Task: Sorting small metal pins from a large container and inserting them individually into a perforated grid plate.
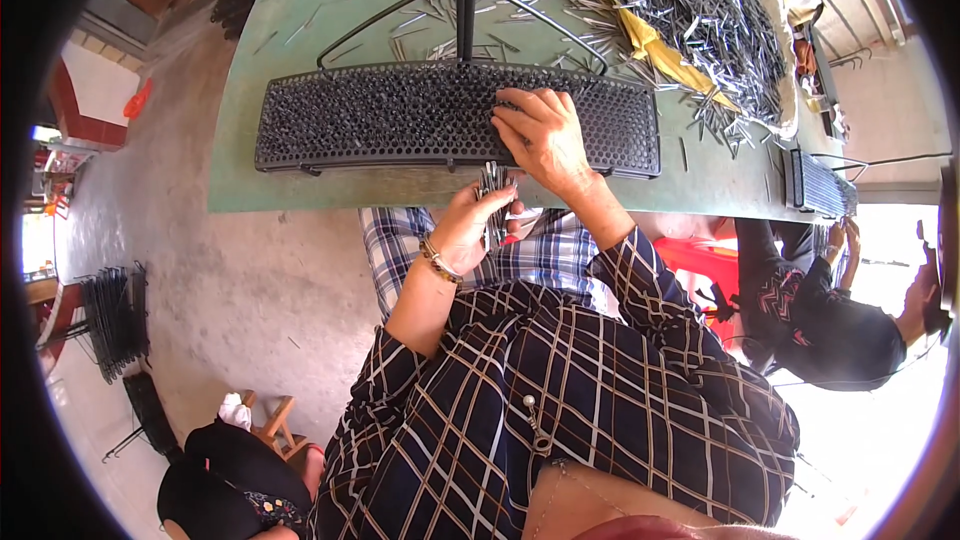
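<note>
A long black perforated rack [380,118] lies across the green table [290,185], its holes filled with small metal pins. My right hand [543,135] rests on the rack's right-of-middle part, fingers bent down onto the holes; whether it pinches a pin is hidden. My left hand [470,225] is just below the table's near edge, closed around a bundle of thin metal pins [491,183] that stick upward. A bracelet sits on my left wrist.
Loose pins are strewn over the far table around a black wire stand [462,0]. A big heap of pins [700,10] lies on yellow cloth at the right. Another rack [822,185] is at the right edge near a seated person [835,325]. Another person [230,485] sits lower left, beside stacked black racks [112,320].
</note>
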